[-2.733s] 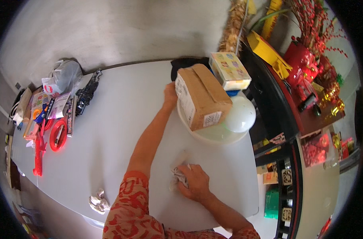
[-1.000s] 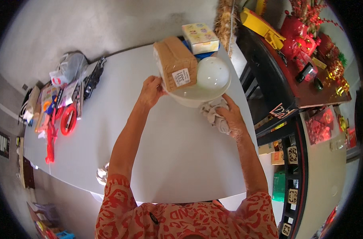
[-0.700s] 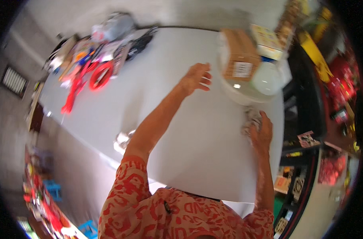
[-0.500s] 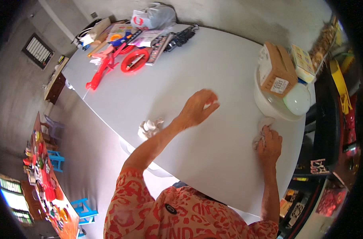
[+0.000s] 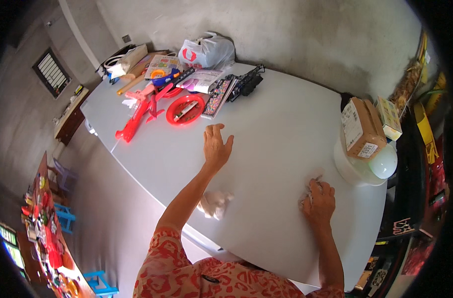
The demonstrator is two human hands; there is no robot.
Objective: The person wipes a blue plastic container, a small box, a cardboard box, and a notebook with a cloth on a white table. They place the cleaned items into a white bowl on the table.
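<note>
My left hand [image 5: 217,147] hovers over the white table [image 5: 276,124], just short of a red round dish [image 5: 172,116] and a spiral notebook [image 5: 217,99]. Its fingers and thumb are apart, and nothing shows in them. A pale tube-like item [image 5: 186,110] lies in the dish. To the right, my right hand [image 5: 322,202] presses a crumpled whitish cloth [image 5: 306,198] against the tabletop, fingers bent over it. A second crumpled white cloth [image 5: 215,204] sits beside my left forearm, near the table's front edge.
A cardboard box [image 5: 361,130] rests in a white basin [image 5: 343,161] at the right edge, with a pale rounded object beside it. Along the back left are a grey plastic bag [image 5: 209,52], a red toy-like object [image 5: 134,121] and black straps [image 5: 249,82].
My left hand has moved left and away from me, toward the red dish, and its fingers have spread. My right hand has slid the cloth away from the basin. The view has shifted.
</note>
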